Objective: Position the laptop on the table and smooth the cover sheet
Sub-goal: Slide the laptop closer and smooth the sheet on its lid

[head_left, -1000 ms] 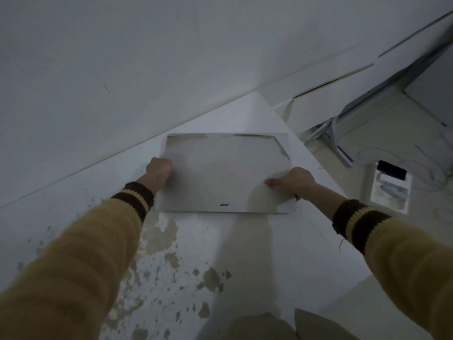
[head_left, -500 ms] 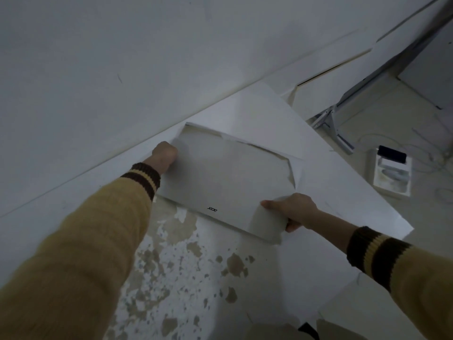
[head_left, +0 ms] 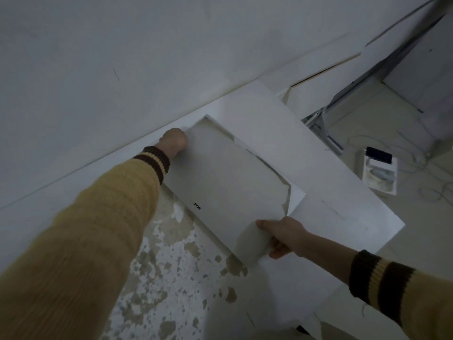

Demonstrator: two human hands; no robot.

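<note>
Closed laptop [head_left: 228,182] lies skewed on surface [head_left: 331,192], far corner near wall. Left hand [head_left: 174,141] clamps far-left corner, right hand [head_left: 282,235] near-right corner. Likely rigid, fairly heavy, slick; hold opposite corners. Torn cover sheet [head_left: 264,133] thin, tears easily.

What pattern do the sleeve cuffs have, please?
Dark brown with a yellow stripe, on yellow knit sleeves; the head view shows the right cuff best.

White wall [head_left: 122,57] fills upper left. Pale floor [head_left: 382,133] at right. Grey metal frame leg [head_left: 321,123] stands on floor near upper right. White tray-like box [head_left: 380,173] on floor, dark object [head_left: 378,154] at its far end. Thin cables [head_left: 431,173] trail beside box.
</note>
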